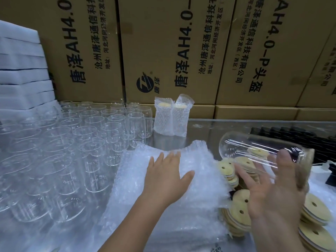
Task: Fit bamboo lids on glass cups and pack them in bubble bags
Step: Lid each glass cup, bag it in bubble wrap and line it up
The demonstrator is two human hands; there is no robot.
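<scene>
Dozens of clear glass cups point(87, 135) crowd the steel bench point(209, 128) unlidded; only two bubble-bagged cups point(171, 119) stand behind. The left hand point(169, 177) lies flat on the white bubble-bag stack point(196, 193); the right hand point(272, 193) grips a seemingly lidded, unbagged cup point(254, 148).

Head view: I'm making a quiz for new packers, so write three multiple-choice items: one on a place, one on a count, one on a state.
1. The bagged cups stand: A at the back, in front of the cardboard boxes; B at the near table edge; C on a lap.
2. Bagged cups in number: A one; B two; C four.
3. The glass cup in the right hand is: A upright; B bagged; C held sideways.
A: the boxes rise right behind them. B: two bags stand side by side. C: its base points left.
</scene>
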